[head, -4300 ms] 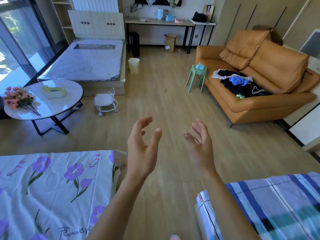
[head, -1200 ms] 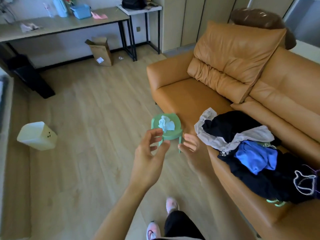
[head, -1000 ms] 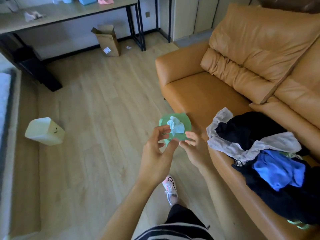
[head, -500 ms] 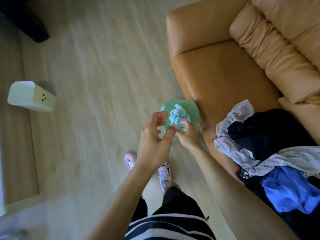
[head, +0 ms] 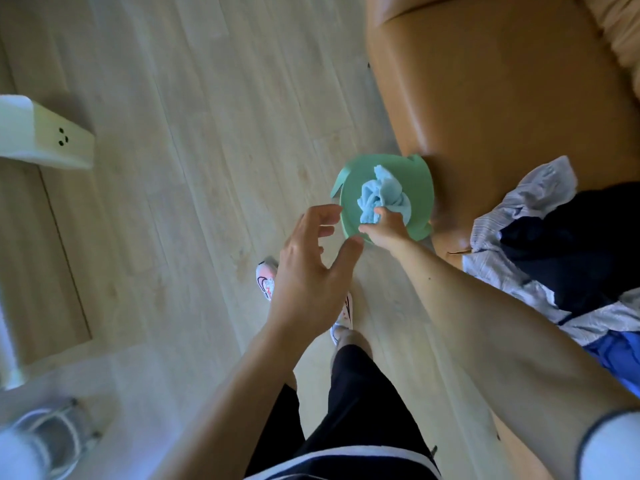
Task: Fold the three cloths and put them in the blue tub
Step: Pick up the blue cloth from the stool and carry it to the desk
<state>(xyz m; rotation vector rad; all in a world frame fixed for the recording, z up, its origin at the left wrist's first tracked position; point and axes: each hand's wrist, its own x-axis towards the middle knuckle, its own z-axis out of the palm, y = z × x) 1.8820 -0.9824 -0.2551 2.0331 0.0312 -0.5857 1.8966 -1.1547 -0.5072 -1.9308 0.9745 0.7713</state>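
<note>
A crumpled light blue cloth (head: pixel 381 195) lies on the round seat of a small green stool (head: pixel 420 202) beside the sofa. My right hand (head: pixel 386 230) reaches down onto the cloth's near edge and its fingers close on the fabric, thumb stretched to the left. My left hand (head: pixel 311 271) hovers just left of the stool, above the floor, with fingers spread and nothing in it. No blue tub is in view.
An orange leather sofa (head: pixel 502 98) stands to the right, with a heap of dark, grey-white and blue clothes (head: pixel 571 258) on its seat. A cream bin (head: pixel 45 140) sits on the wooden floor at left. My feet (head: pixel 268 277) are below the stool.
I have walked from the beds to the sofa and bent over the stool. My right hand has gone down onto the light blue cloth and taken hold; my left hand has stayed open beside it.
</note>
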